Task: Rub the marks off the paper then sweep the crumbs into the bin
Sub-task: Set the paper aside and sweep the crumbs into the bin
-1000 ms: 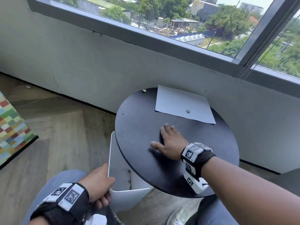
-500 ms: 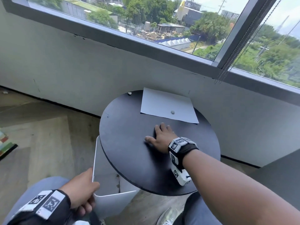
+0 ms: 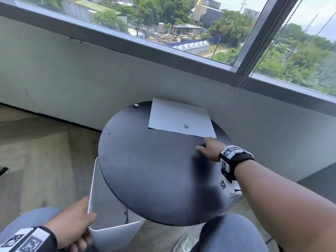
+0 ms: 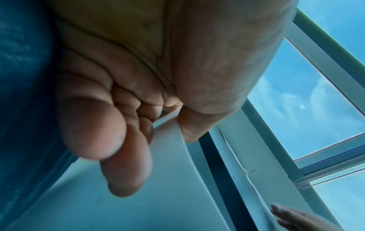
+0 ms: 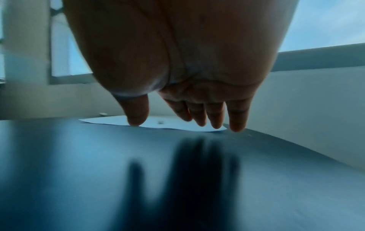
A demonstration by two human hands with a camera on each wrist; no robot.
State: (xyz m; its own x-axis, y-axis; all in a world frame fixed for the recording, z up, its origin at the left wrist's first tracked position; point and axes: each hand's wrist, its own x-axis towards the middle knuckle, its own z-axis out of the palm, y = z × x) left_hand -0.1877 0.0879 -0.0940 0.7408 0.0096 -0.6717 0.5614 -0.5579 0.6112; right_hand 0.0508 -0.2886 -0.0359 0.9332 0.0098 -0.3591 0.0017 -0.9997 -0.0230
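Two hands in view. Our left hand (image 3: 72,222) grips the near rim of the white bin (image 3: 116,233), thumb inside and fingers (image 4: 126,168) curled round the outside; the bin stands on the floor, tucked under the near-left edge of the round black counter (image 3: 145,170). Our right hand (image 3: 209,149) is above the counter, fingers (image 5: 237,118) straight and released, tips just beside the near right corner of the paper (image 3: 178,117). One small grey lump (image 3: 186,126) lies on the paper; another lump (image 3: 135,105) sits on the counter's far edge.
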